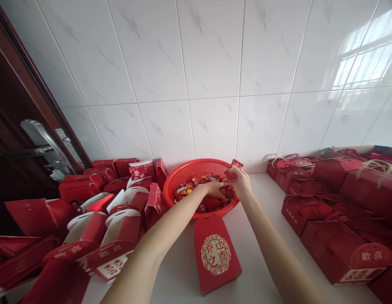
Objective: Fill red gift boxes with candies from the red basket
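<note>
My left hand (216,189) reaches into a red plastic basket (170,179), its fingers spread over the wrapped candies (187,188) inside. At the basket's right rim, my right hand (241,182) is closed on a small red packet (236,164), which sticks up above the fingers. Between my forearms, in front of the basket, a red gift box (216,253) with a round floral emblem and Chinese characters lies on the white surface. Parts of the candies are hidden under my left hand and forearm.
Several open red boxes (120,228) crowd the left side. Closed red boxes (344,249), some with ribbons or rope handles, are stacked at the right. A white tiled wall (211,126) stands behind the basket. A dark door with a metal handle (40,143) is at far left.
</note>
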A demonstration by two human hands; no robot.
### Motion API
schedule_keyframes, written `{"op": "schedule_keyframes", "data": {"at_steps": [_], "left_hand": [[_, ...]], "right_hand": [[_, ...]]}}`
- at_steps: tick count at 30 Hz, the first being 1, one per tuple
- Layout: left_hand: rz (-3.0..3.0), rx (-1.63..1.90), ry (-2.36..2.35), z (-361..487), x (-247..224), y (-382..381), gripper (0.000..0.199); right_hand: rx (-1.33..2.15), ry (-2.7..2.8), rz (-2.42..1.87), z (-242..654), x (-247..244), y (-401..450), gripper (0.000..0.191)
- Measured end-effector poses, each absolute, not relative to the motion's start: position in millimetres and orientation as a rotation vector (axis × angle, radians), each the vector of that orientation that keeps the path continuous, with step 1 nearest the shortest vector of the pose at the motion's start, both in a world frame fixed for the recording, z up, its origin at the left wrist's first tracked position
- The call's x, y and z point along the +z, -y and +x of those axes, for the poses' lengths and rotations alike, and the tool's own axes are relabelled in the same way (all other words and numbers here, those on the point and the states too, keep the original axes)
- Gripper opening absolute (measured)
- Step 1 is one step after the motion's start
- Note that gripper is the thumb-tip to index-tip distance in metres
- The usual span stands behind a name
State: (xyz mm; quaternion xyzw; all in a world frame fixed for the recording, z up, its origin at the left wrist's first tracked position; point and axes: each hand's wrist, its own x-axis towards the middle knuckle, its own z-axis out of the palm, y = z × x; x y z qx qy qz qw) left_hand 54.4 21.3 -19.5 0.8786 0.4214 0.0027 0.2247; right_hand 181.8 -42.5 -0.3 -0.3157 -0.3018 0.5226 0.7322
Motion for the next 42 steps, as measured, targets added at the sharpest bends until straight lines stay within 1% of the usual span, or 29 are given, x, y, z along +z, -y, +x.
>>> {"op": "schedule_keyframes", "data": {"at_steps": [4, 7, 9, 12, 15, 19, 25, 30, 39, 42], "left_hand": [[2.436, -0.002, -1.183, 60, -21, -20, 0.062], [2.411, 0.036, -1.168, 59, -19, -21, 0.049], [2.372, 0.091, -1.170, 56, -17, -23, 0.040], [2.275, 0.199, -1.179, 50, -14, -29, 0.034], [2.143, 0.315, -1.154, 42, -9, -34, 0.023], [1.941, 0.484, -1.066, 30, 1, -33, 0.025], [1.706, 0.667, -0.902, 24, 12, -26, 0.016], [1.619, 0.744, -0.840, 25, 16, -23, 0.014], [1.605, 0.799, -0.780, 24, 22, -18, 0.023], [1.609, 0.772, -0.779, 24, 23, -17, 0.021]], "right_hand": [[1.153, 0.640, -0.683, 182, 1, 45, 0.017], [1.166, 0.617, -0.662, 182, 3, 46, 0.018], [1.177, 0.606, -0.646, 182, 4, 46, 0.019], [1.186, 0.598, -0.623, 182, 4, 46, 0.020], [1.187, 0.592, -0.608, 183, 3, 45, 0.021], [1.188, 0.597, -0.609, 185, 2, 43, 0.020], [1.189, 0.627, -0.620, 184, 2, 43, 0.015], [1.187, 0.658, -0.628, 184, 2, 44, 0.012], [1.182, 0.714, -0.650, 182, 1, 44, 0.020], [1.191, 0.751, -0.664, 180, 1, 46, 0.024]]}}
